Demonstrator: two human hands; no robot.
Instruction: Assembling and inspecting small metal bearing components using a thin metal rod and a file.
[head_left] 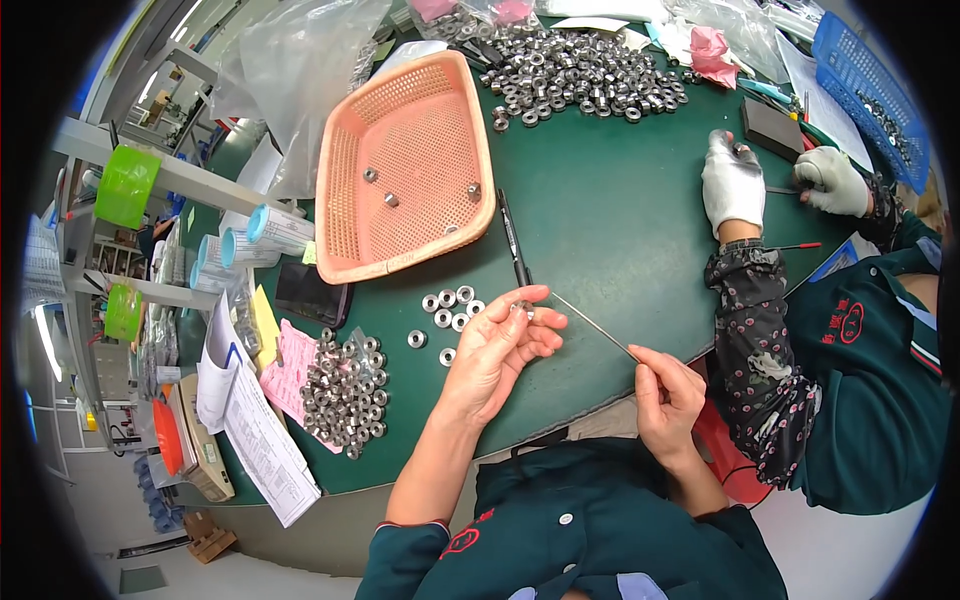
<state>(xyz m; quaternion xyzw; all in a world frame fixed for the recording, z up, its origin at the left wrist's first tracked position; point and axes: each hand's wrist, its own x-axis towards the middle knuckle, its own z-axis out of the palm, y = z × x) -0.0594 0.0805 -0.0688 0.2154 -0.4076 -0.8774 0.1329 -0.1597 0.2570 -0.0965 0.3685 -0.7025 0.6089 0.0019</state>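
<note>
Right hand (pixel 668 395) fingers pinch thin rod (pixel 592 325), left hand (pixel 505 340) fingers grip small ring (pixel 521 307) at rod tip above near table (pixel 600 220); misalignment could drop ring.

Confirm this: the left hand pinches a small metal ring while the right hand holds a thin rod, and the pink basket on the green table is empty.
Not empty. The head view shows a few metal rings lying in the pink basket. The rest stands: the left hand pinches a small metal ring, and the right hand holds the thin rod over the green table.
</note>
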